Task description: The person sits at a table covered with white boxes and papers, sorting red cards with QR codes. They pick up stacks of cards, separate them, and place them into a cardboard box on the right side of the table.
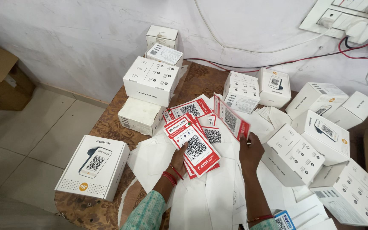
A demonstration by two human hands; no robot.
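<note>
Left hand (179,158) pinches red card stack (194,149), right hand (250,150) grips one card (231,120); light, bendy, likely slippery, best edge-held.

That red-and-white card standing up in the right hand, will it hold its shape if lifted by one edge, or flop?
The red-and-white card stands on edge, barely bowed, under the right hand, so it is probably fairly stiff. It looks thin and flat, so likely light. Its surface seems glossy; the cards fanned in the left hand may slide apart easily.
</note>
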